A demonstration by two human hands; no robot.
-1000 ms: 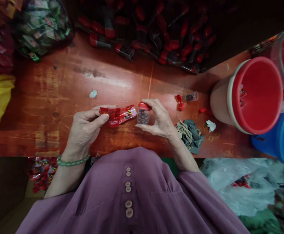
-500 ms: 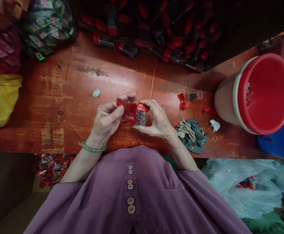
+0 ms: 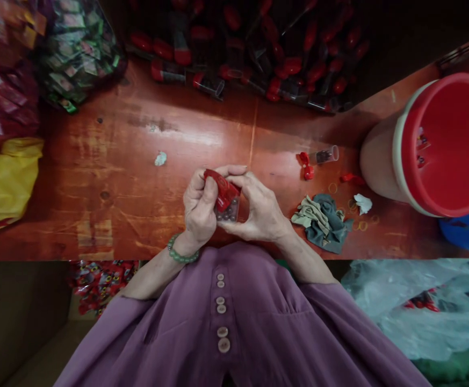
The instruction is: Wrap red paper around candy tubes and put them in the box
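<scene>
My left hand, with a green bead bracelet at its wrist, pinches a small red printed packet. The packet lies against the upper part of a small clear jar filled with dark round balls. Thumb and fingers of my right hand are closed around that jar from the right. Its red lid is mostly covered by the packet and fingers. Both hands are close together above the front of the red-brown wooden table.
Right of my hands lie crumpled cloths, rubber bands, an open clear jar and a red cap. A red-lidded bucket stands beyond. Many red-capped jars fill the back; bags of packets sit at left.
My left hand has moved right, bringing the red packet from beside the jar onto its upper part. My right hand still holds the jar. The view has shifted slightly.
</scene>
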